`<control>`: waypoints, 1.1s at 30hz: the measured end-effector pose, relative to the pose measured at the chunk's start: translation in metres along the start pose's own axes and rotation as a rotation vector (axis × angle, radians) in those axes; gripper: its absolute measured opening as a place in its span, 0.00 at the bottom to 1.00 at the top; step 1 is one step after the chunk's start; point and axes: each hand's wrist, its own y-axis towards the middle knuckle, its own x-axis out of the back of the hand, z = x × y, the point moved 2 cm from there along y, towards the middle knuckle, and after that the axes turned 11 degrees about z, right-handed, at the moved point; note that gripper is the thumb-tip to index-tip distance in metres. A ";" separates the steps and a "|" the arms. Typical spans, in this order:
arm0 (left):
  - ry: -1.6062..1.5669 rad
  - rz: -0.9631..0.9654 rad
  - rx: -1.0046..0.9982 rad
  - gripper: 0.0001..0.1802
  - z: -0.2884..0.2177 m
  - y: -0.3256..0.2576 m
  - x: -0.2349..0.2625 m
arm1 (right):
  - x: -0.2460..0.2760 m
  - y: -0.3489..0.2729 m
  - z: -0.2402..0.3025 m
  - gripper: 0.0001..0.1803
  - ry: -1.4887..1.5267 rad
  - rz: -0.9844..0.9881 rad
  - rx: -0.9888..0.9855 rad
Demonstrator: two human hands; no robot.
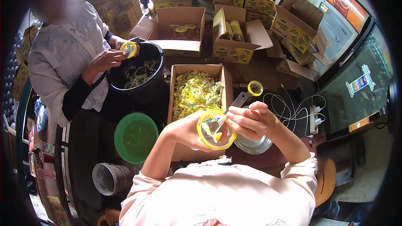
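My left hand (186,130) is wrapped round a clear plastic cup (228,141) with a yellow rim. Its open end faces up, and a printed yellow-and-white film sits across it, partly torn. At that rim, the bent fingers of my right hand (253,121) hold a flat grey metal blade (240,100), which sticks out past the fingers. Just beyond my hands is a cardboard box (228,88) full of yellow-and-white film strips (197,92). Below my right hand, a round metal bowl (254,146) is partly hidden.
Another yellow-rimmed container (254,88) stands beyond my right hand, near white cables (293,113). At left are a green basin (136,138), a grey bucket (109,178) and a black tub (138,86). A co-worker (69,58) holds a yellow cup there. Open cartons (180,29) stand behind.
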 end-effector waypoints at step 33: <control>-1.540 0.994 -0.442 0.26 0.066 0.038 -0.032 | -0.007 0.008 0.003 0.02 0.039 -0.138 -0.039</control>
